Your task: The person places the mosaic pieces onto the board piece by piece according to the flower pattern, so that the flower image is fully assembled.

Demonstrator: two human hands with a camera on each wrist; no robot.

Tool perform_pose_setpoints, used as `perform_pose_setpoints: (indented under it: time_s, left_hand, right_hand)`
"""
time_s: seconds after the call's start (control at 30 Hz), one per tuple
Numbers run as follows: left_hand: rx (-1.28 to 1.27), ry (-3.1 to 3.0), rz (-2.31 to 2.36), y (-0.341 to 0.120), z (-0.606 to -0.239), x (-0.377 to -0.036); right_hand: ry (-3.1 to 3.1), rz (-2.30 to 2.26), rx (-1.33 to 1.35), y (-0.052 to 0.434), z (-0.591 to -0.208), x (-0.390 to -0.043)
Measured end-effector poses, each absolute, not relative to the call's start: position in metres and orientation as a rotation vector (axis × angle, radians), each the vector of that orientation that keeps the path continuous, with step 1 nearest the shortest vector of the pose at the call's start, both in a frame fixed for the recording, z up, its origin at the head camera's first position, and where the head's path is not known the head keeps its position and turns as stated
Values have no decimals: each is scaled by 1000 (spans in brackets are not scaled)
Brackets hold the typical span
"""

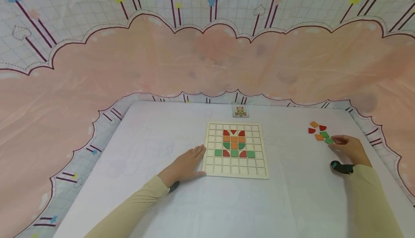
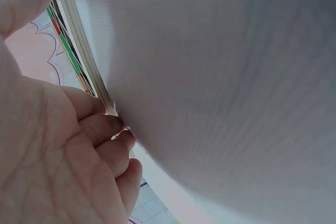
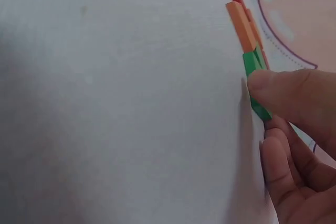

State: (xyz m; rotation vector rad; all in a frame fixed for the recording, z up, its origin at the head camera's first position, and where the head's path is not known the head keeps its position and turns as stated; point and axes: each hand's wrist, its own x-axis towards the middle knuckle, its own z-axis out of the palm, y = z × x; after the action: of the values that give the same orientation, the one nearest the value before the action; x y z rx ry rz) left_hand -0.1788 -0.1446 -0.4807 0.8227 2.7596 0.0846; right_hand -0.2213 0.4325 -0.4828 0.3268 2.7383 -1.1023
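A square pale board (image 1: 236,171) marked with a grid lies mid-table. On it, red, orange and green tiles form a flower-like pattern, with a green square (image 1: 234,153) in its lower row. My left hand (image 1: 188,164) rests beside the board with its fingertips against the left edge; the left wrist view shows the fingers at the board's side (image 2: 86,51). Over at the right, my right hand (image 1: 351,149) pinches a green square tile (image 3: 257,98) between thumb and fingers, low over the table. Another green tile (image 1: 324,134) lies just beyond it.
Loose orange tiles (image 1: 314,124) and red quarter-round tiles (image 1: 311,131) lie near the right hand. Behind the board is a small card (image 1: 240,111) with a printed flower pattern. A white cloth covers the table (image 1: 155,133), and a pink patterned curtain (image 1: 207,65) hangs behind it.
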Motion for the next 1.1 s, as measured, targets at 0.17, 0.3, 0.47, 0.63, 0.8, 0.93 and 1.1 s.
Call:
perform_pose_setpoints:
  time_s: [0.17,0.3,0.47,0.63,0.8,0.93,1.1]
  left_hand:
    - [827,2753,100,-143,-482,-177]
    - [814,2740,83,-142,-480,-177]
    - [809,2732,70,-141,-476,-178]
    - [828,2737,45,-139,-473,-178]
    - [843,2743,29,-138,-473,-179]
    - [864,2755,-3,-138,-473,-180]
    - [870,2753,-17,-137,-474,-182]
  right_hand:
    - [2825,-1001,283,429,-481,-222]
    - [2860,-969,271,428,-479,-221]
    - [2831,-1011,293,427,-480,-220]
    - [2878,-1002,231,422,-477,-217]
    - [2936,-1011,96,399,-468,-216]
    - [2946,-1017,-24,367,-456,-216]
    - [2935,-1055,-230,319,-445,-216]
